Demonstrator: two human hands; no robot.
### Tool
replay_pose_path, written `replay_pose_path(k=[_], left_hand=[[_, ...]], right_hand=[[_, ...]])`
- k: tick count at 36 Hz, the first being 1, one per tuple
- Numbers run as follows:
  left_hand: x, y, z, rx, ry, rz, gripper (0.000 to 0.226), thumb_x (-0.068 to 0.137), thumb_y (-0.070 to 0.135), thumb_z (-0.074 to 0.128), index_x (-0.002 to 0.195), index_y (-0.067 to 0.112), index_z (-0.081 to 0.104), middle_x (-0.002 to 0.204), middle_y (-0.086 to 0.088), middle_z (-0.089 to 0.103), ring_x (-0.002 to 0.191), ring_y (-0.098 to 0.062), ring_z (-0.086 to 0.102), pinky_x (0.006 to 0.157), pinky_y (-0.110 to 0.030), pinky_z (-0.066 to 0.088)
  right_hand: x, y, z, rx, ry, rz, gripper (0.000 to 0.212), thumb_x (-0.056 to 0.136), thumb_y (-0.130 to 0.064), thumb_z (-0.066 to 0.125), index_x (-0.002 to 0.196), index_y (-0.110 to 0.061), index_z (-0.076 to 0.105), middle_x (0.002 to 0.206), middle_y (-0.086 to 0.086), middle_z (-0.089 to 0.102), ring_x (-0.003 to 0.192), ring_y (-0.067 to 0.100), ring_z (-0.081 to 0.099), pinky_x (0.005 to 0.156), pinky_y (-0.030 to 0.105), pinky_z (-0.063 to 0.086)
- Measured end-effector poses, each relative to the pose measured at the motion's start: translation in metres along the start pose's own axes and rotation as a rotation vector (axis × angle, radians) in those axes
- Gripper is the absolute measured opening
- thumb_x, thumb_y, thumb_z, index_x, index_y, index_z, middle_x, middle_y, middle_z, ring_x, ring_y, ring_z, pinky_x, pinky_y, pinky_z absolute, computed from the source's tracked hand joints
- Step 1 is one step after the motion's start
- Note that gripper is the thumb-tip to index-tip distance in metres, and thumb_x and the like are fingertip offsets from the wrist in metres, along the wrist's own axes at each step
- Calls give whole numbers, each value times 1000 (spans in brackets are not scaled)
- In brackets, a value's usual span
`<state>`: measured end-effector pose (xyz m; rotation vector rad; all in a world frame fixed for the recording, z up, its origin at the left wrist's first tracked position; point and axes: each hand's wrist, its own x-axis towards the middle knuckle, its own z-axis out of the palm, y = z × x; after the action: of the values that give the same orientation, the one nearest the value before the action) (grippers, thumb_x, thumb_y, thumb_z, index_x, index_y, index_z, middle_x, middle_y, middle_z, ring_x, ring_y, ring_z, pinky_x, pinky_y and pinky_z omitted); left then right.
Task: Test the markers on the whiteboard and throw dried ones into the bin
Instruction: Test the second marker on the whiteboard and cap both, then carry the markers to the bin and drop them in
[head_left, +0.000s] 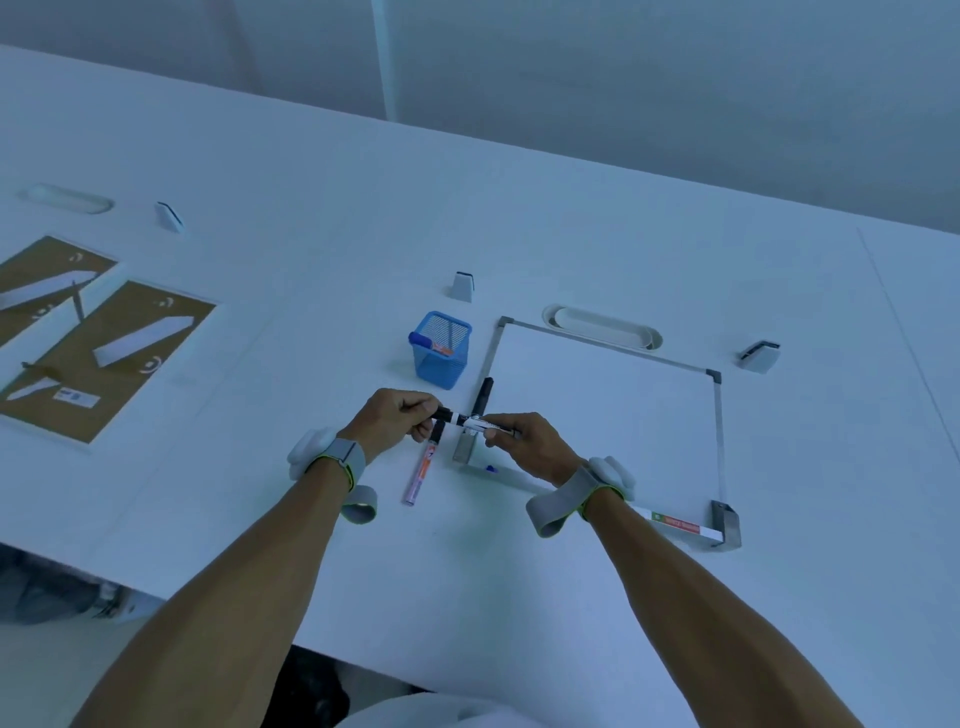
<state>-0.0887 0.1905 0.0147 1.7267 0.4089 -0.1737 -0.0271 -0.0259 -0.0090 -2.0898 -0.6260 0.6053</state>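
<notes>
A person's left hand (397, 415) and right hand (530, 439) each pinched one end of a black-capped white marker (467, 420), held level above the white table (519, 597), the left fingers closed on the black cap, the right on the barrel. Print on the marker's barrel was too small to read. A second, pinkish marker (422, 470) lay on the table just below the hands, its label blurred. A black marker (484, 393) rested at the left edge of the metal-framed whiteboard (613, 415), which lay flat at 3 o'clock from the hands. A red-and-green label strip (678, 522) along the board's near edge carried writing that could not be made out. A blue mesh pen holder (440, 349) stood at 12 o'clock, with a blue-capped marker (423, 341) leaning inside. Grey straps circled both wrists. Brown cardboard sheets (98, 343) at 10 o'clock ran off the frame's left edge. A pale wall rose behind the table.
</notes>
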Motion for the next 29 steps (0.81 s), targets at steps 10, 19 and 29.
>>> replay_pose_path(k=[10, 19, 29], left_hand=[[2, -14, -49, -55, 94, 32, 29, 90, 6, 58, 118, -1, 60, 95, -15, 64, 67, -12, 66, 70, -15, 57], [-6, -23, -110, -293, 367, -53, 14, 94, 9, 51, 107, 5, 55, 101, -17, 58, 74, -25, 64, 69, -28, 61], [-58, -52, -117, -241, 401, -174, 35, 96, 8, 47, 130, 14, 45, 87, -9, 49, 67, -35, 64, 71, -46, 60]], right_hand=[[26, -37, 45, 24, -41, 26, 23, 94, -25, 57, 113, -17, 67, 86, -3, 70, 57, -7, 55, 62, 7, 44], [50, -68, 80, -377, -27, 293, 54, 96, -38, 46, 63, 3, 57, 75, 19, 70, 70, 32, 67, 64, 34, 56], [63, -72, 113, -700, -184, 341, 22, 91, -18, 54, 72, -7, 51, 81, 4, 52, 85, 24, 63, 59, 27, 45]])
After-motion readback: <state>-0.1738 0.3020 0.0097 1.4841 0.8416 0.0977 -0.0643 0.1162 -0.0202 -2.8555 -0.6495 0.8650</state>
